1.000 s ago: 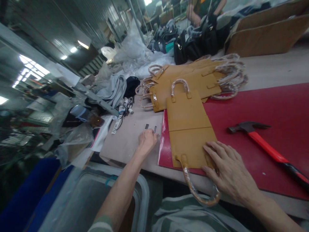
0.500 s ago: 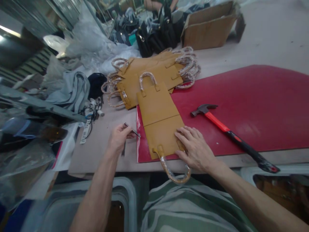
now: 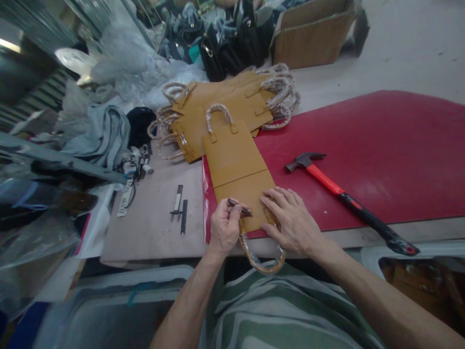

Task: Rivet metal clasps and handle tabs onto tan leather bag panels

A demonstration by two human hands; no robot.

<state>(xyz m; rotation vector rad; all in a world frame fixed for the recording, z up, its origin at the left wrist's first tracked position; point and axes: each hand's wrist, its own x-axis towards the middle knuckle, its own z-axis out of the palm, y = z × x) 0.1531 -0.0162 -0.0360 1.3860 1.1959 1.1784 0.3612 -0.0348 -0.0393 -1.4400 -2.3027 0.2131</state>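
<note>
One of two hands holds one tool over one panel.

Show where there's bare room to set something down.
Bare: red sheet between its far edge and the red-and-black claw hammer; pale tabletop, bar specks, right of the brown cardboard box. Crowded: tan rectangular panel at left hand and right hand; piled tan panels behind.

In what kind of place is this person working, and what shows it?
Probably a bag-making workshop: matching tan panels with plastic-wrapped handles lie piled together, a claw hammer rests on a red mat, and black handbags stand behind the pile.
</note>
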